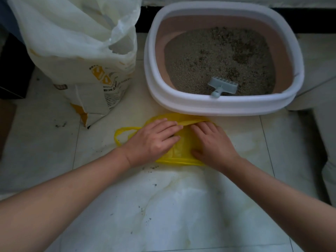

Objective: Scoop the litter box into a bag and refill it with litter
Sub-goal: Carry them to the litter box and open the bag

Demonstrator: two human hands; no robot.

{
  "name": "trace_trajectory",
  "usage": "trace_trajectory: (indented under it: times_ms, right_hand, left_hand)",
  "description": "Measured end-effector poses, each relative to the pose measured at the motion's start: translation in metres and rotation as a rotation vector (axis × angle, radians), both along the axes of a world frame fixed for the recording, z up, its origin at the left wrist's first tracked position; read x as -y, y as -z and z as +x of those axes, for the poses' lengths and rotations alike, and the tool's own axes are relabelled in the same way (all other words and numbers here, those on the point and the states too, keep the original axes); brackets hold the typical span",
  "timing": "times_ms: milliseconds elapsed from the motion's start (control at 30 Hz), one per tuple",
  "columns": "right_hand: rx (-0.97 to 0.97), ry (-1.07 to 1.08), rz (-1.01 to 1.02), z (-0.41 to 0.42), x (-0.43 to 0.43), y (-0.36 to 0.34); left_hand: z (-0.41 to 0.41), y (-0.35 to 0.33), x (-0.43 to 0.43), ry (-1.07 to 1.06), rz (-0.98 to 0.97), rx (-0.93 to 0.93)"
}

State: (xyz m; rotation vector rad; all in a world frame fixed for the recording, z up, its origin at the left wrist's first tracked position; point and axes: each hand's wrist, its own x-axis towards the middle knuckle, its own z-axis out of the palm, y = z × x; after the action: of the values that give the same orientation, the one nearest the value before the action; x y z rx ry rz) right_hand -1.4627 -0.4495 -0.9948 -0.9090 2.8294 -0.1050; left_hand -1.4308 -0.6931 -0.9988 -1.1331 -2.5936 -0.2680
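Floor tiles [181, 206] hold the bag [183, 142], flat under the left hand [152, 140] and right hand [214, 142], fingers nearly straight, gripping nothing; left unopened, it would let scooped litter [218, 60] spill.

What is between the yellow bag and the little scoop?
In the head view, the litter box's white front wall stands between the yellow bag and the scoop, which lies inside the box.
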Motion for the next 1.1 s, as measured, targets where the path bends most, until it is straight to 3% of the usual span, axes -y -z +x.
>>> trace_trajectory:
  times_ms: [100, 233, 300, 467, 600, 867, 1100]
  right_hand:
    - [0.099, 0.029, -0.026, -0.008, -0.008, 0.001]
    - [0.231, 0.08, -0.142, -0.024, -0.015, -0.003]
    - [0.261, 0.085, -0.172, -0.03, -0.016, -0.005]
    - [0.261, 0.073, -0.2, -0.03, -0.015, -0.01]
    - [0.19, 0.036, -0.15, -0.021, -0.032, -0.005]
    - [0.242, 0.058, -0.076, -0.017, -0.053, 0.007]
    - [0.154, 0.106, -0.114, -0.023, -0.041, -0.017]
  left_hand:
    - [-0.007, 0.006, 0.003, -0.039, -0.114, 0.067]
    - [-0.01, 0.009, -0.01, 0.092, -0.002, 0.04]
    - [-0.012, 0.011, -0.016, 0.108, -0.037, 0.076]
    - [-0.026, 0.017, -0.005, -0.126, -0.273, 0.23]
    - [-0.031, 0.02, 0.001, -0.237, -0.345, 0.343]
    - [-0.034, 0.025, 0.007, -0.297, -0.282, 0.5]
    - [-0.034, 0.011, 0.005, -0.357, -0.009, 0.361]
